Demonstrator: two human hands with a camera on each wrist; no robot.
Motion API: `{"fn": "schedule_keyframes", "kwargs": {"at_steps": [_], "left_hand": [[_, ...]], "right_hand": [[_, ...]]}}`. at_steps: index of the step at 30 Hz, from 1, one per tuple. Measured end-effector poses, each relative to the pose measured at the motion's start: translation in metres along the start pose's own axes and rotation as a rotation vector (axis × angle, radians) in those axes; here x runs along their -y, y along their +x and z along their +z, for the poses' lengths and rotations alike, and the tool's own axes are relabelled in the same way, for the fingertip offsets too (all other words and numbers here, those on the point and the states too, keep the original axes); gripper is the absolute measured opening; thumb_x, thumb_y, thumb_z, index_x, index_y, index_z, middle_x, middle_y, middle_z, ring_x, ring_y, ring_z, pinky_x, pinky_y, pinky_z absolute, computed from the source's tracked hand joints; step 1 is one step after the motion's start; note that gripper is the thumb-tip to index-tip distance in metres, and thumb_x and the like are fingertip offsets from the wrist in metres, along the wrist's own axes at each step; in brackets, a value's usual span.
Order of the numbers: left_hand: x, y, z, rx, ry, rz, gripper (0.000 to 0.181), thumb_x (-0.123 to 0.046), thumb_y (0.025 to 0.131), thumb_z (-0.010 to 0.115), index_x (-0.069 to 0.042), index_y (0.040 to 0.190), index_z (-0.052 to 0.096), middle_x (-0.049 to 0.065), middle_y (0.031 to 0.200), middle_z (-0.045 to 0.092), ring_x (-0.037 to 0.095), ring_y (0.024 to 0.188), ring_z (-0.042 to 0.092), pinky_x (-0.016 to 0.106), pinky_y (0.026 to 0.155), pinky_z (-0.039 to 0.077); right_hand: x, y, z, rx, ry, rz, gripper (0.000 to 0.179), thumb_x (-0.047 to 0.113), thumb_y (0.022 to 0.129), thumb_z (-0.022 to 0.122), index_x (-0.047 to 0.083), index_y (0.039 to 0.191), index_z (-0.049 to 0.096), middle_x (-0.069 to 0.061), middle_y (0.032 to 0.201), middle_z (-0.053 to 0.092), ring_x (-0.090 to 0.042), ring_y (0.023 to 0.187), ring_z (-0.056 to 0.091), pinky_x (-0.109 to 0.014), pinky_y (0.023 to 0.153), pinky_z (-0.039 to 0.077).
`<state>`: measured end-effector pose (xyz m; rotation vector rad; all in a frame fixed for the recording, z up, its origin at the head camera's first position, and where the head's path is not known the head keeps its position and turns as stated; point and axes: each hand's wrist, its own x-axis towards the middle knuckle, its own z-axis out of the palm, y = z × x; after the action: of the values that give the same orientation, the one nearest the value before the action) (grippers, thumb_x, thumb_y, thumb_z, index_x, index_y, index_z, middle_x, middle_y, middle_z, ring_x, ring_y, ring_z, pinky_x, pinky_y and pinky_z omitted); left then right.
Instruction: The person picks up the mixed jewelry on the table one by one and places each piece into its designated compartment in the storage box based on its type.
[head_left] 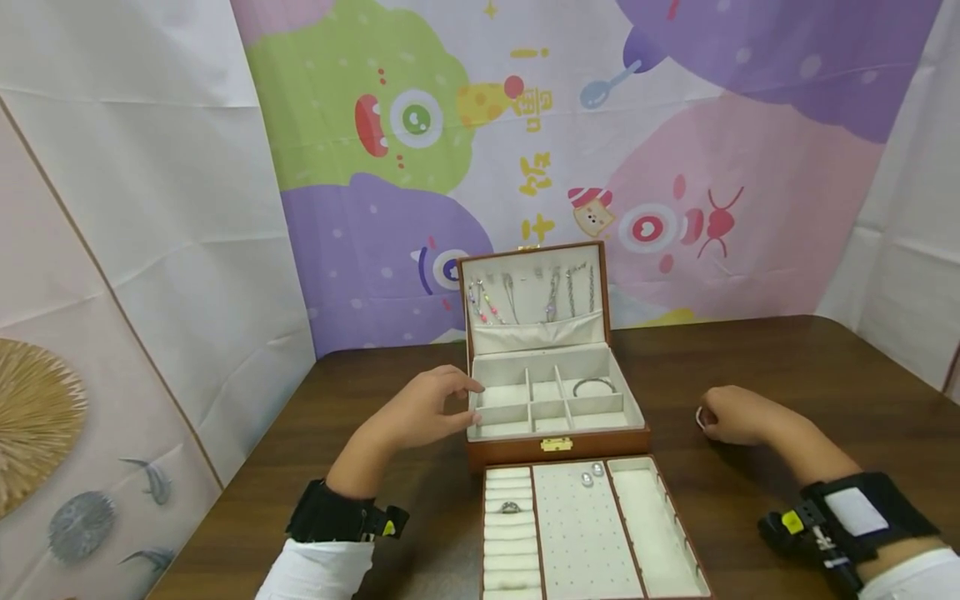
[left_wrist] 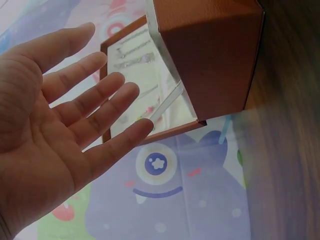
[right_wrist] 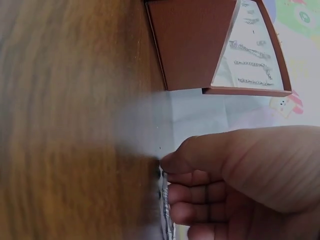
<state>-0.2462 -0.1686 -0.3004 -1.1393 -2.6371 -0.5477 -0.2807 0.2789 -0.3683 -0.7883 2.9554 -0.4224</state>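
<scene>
My right hand point(head_left: 738, 415) pinches a silver bangle point(right_wrist: 165, 202) between thumb and curled fingers, low over the table to the right of the jewelry box point(head_left: 558, 447). Most of the bangle is hidden by the hand in the head view. My left hand point(head_left: 423, 408) has its fingers loosely spread at the box's left rim and holds nothing. The box stands with its lid up, and another thin bangle point(head_left: 592, 383) lies in its back right compartment. Necklaces point(head_left: 552, 293) hang inside the lid.
In front of the box lies its tray point(head_left: 588, 542), with a ring point(head_left: 510, 507) in the roll slots and pearl earrings point(head_left: 587, 479) on the dotted panel. The brown table point(head_left: 420, 533) runs back to a cartoon-printed cloth point(head_left: 555, 125).
</scene>
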Motion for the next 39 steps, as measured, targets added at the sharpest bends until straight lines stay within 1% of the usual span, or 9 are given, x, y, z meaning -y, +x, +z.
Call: {"fn": "schedule_keyframes", "kwargs": {"at_steps": [4,8,11,16,22,26,29,34,39], "left_hand": [[0.001,0.0,0.001,0.005,-0.001,-0.006,0.029,-0.014,0.089,0.072,-0.003,0.115,0.067,0.005,0.102,0.062,0.024,0.092,0.058,0.034,0.081,0.05],[0.001,0.0,0.002,0.013,-0.001,-0.008,0.028,-0.014,0.09,0.07,-0.003,0.115,0.068,0.005,0.103,0.063,0.023,0.093,0.058,0.034,0.082,0.05],[0.001,0.0,0.002,0.016,0.005,0.005,0.026,-0.014,0.091,0.07,-0.003,0.114,0.068,0.004,0.102,0.063,0.02,0.091,0.058,0.032,0.08,0.05],[-0.002,0.001,0.003,-0.006,0.008,0.023,0.022,-0.013,0.089,0.07,-0.004,0.11,0.07,0.003,0.097,0.062,0.019,0.088,0.058,0.03,0.077,0.05],[-0.014,0.005,0.008,-0.163,-0.036,-0.028,0.012,-0.012,0.09,0.069,-0.005,0.099,0.072,0.004,0.093,0.067,0.016,0.082,0.064,0.03,0.072,0.053],[-0.028,0.01,0.012,-0.305,-0.138,-0.088,0.006,-0.012,0.09,0.07,-0.008,0.093,0.073,-0.001,0.086,0.067,0.01,0.076,0.062,0.027,0.067,0.052],[-0.04,0.014,0.014,-0.357,-0.251,-0.112,0.005,-0.011,0.089,0.072,-0.008,0.092,0.073,-0.002,0.084,0.068,0.009,0.075,0.062,0.025,0.065,0.054],[-0.061,0.022,0.017,-0.321,-0.475,-0.125,0.013,-0.01,0.088,0.072,-0.005,0.1,0.074,0.002,0.09,0.072,0.012,0.082,0.066,0.029,0.07,0.057],[-0.083,0.032,0.024,-0.273,-0.749,-0.13,0.023,-0.009,0.089,0.072,0.001,0.109,0.07,0.009,0.098,0.072,0.012,0.084,0.068,0.032,0.074,0.056]], "right_hand": [[0.0,0.0,-0.004,-0.038,0.003,-0.012,0.037,0.004,0.085,0.062,0.016,0.058,0.039,0.008,0.056,0.026,-0.009,0.051,0.023,-0.027,0.051,0.025],[0.005,-0.001,-0.01,-0.111,0.022,-0.006,0.029,0.007,0.086,0.063,0.012,0.064,0.044,0.005,0.06,0.035,-0.01,0.052,0.03,-0.028,0.051,0.028],[0.015,-0.002,-0.019,-0.16,0.045,0.001,0.021,0.01,0.086,0.064,0.01,0.071,0.05,0.002,0.063,0.044,-0.012,0.054,0.038,-0.029,0.052,0.032],[0.038,-0.008,-0.04,-0.265,0.054,-0.034,0.016,0.008,0.083,0.063,0.012,0.072,0.053,0.004,0.063,0.046,-0.011,0.055,0.04,-0.029,0.053,0.034],[0.065,-0.018,-0.058,-0.448,0.067,-0.174,0.016,0.002,0.084,0.065,0.014,0.078,0.057,0.01,0.066,0.047,-0.005,0.06,0.042,-0.025,0.054,0.038],[0.082,-0.021,-0.062,-0.513,0.158,-0.23,0.013,0.003,0.088,0.068,0.012,0.084,0.06,0.011,0.068,0.05,-0.003,0.06,0.045,-0.024,0.052,0.04],[0.096,-0.024,-0.063,-0.512,0.288,-0.245,0.009,0.004,0.09,0.068,0.01,0.087,0.062,0.008,0.068,0.056,-0.007,0.059,0.051,-0.024,0.051,0.044],[0.12,-0.025,-0.063,-0.503,0.599,-0.29,0.006,0.003,0.094,0.062,-0.002,0.092,0.06,-0.007,0.076,0.065,-0.016,0.065,0.064,-0.029,0.058,0.056],[0.137,-0.021,-0.056,-0.428,0.859,-0.331,0.01,0.002,0.098,0.057,-0.008,0.097,0.057,-0.02,0.087,0.065,-0.018,0.072,0.067,-0.034,0.068,0.058]]}}
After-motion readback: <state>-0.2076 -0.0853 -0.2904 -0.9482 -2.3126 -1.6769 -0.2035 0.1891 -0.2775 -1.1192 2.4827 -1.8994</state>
